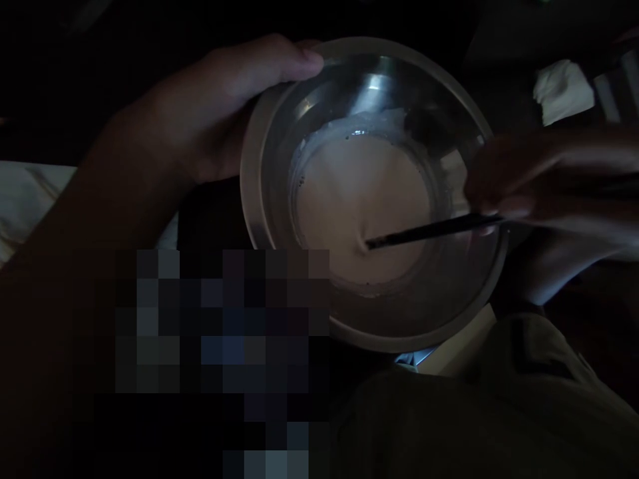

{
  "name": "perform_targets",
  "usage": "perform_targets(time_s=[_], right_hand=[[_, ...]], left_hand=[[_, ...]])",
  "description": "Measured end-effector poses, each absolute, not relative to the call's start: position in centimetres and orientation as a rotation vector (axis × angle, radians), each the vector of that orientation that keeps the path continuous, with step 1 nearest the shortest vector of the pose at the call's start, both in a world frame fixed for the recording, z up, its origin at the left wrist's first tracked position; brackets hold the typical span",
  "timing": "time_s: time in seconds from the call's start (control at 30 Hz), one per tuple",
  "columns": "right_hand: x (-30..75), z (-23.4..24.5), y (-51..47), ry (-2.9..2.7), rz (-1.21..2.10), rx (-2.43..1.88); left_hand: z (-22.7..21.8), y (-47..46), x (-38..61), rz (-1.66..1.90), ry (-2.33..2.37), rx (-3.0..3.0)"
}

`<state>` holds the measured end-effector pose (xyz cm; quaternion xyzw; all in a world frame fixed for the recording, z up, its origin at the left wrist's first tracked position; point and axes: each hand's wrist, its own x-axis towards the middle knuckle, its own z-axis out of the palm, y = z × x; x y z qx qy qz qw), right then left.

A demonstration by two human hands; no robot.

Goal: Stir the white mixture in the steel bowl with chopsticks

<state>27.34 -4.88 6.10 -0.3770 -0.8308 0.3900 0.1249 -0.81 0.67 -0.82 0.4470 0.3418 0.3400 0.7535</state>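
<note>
Gripping the metal bowl (409,316) by its far-left rim, the left hand (244,76) should keep it steady while the right hand (544,173), closed around a dark stick (429,231), guides the tip gently through the pale liquid (359,179) inside. The stick's long axis runs nearly sideways from the bowl's right rim, tip pointing leftward, inward.

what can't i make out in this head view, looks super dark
All in the head view:
- Left grip: most fingers hidden behind the metal bowl.
- Bowl's lower-left rim: covered by the pixelated block.
- Dark stick: its far end is lost in the right grip and shadow.
- Right forearm: cut off by the right edge.
- White item, upper right: too dim to identify.
</note>
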Motion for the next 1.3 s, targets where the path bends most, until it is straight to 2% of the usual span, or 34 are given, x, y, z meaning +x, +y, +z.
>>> perform_targets(time_s=[0.1,0.23,0.3,0.4,0.5,0.57,0.77,0.87,1.03,1.1,1.3], right_hand=[[25.9,5.0,-5.1,-2.555,1.109,-0.862],[25.8,5.3,-5.5,-2.43,0.712,-1.2],[27.0,6.1,-5.2,-2.443,0.628,-1.282],[28.7,6.8,-4.1,-2.65,0.734,-1.131],[28.0,6.1,-3.7,-2.746,1.053,-0.683],[26.6,5.3,-4.2,-2.636,1.086,-0.741],[27.0,6.1,-4.5,-2.589,0.576,-1.149],[29.4,7.1,-2.6,-2.731,0.57,-1.015],[28.5,6.2,-2.5,-2.76,0.988,-0.647],[26.9,5.6,-3.7,-2.704,1.01,-0.691],[27.1,6.7,-5.0,-2.457,0.769,-1.318]], left_hand=[[-0.9,0.8,-0.9,0.738,0.758,0.993],[-0.8,0.7,-0.9,0.736,0.697,0.993],[-0.9,0.6,-0.9,0.736,0.669,1.001],[-1.0,0.6,-0.8,0.746,0.677,0.993],[-1.0,0.6,-0.8,0.762,0.735,0.974],[-0.9,0.6,-0.8,0.761,0.752,0.988],[-1.8,1.2,-1.2,0.764,0.654,0.996],[-3.4,2.3,-1.3,0.79,0.476,0.962],[-3.8,2.6,-1.2,0.819,0.475,0.94],[-2.8,2.0,-1.3,0.757,0.576,0.986],[-1.5,1.2,-1.5,0.689,0.66,1.115]])
